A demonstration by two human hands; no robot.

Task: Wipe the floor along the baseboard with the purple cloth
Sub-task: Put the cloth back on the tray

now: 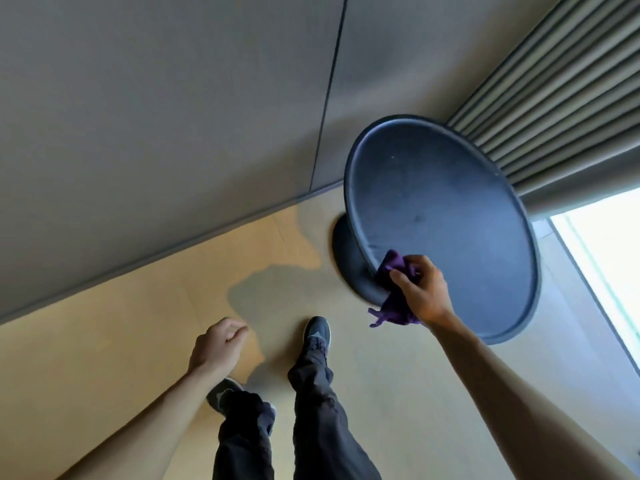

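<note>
My right hand [420, 289] grips the crumpled purple cloth [394, 292] at the near edge of a round dark tabletop, well above the floor. Part of the cloth hangs below my fist. My left hand [220, 344] hangs free over the tan floor [121, 341] with its fingers loosely curled and nothing in it. The grey baseboard [173, 245] runs diagonally from lower left to upper right where the grey wall meets the floor, ahead of my feet.
A round dark side table [440, 209] on a pedestal base [349, 258] stands to the right, near the wall. Grey pleated curtains [561, 98] hang at upper right beside a bright window [609, 251]. My legs and dark shoes [317, 332] stand on the floor.
</note>
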